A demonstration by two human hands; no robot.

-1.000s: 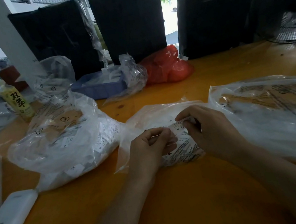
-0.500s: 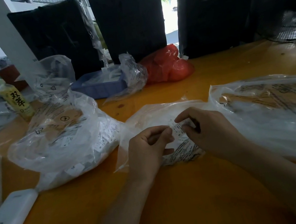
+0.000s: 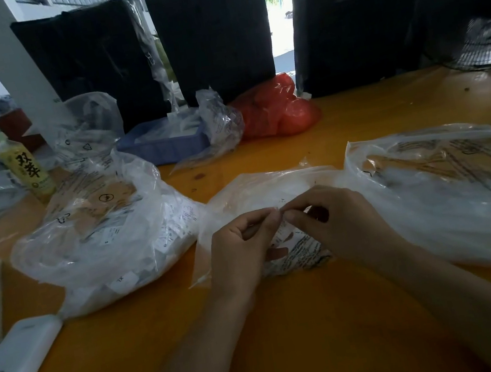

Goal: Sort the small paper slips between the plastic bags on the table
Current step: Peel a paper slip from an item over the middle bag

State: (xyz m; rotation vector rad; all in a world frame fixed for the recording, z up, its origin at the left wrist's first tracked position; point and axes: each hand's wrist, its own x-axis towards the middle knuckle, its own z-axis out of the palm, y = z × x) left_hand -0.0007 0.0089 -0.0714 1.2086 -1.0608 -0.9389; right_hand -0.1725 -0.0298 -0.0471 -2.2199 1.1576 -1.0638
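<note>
Two bare hands meet over a small clear plastic bag [image 3: 270, 188] lying in the middle of an orange table [image 3: 294, 339]. The left hand [image 3: 241, 247] and right hand [image 3: 337, 222] have curled fingers, their tips pinching together a small paper slip [image 3: 281, 212] above the bag. A fuller bag of slips [image 3: 108, 239] lies to the left, another large bag [image 3: 456, 184] to the right

Two hands, left [image 3: 240, 244] and right [image 3: 337, 222], fingertips meeting, pinching a paper slip [image 3: 280, 212] over the middle plastic bag [image 3: 257, 190]
</note>
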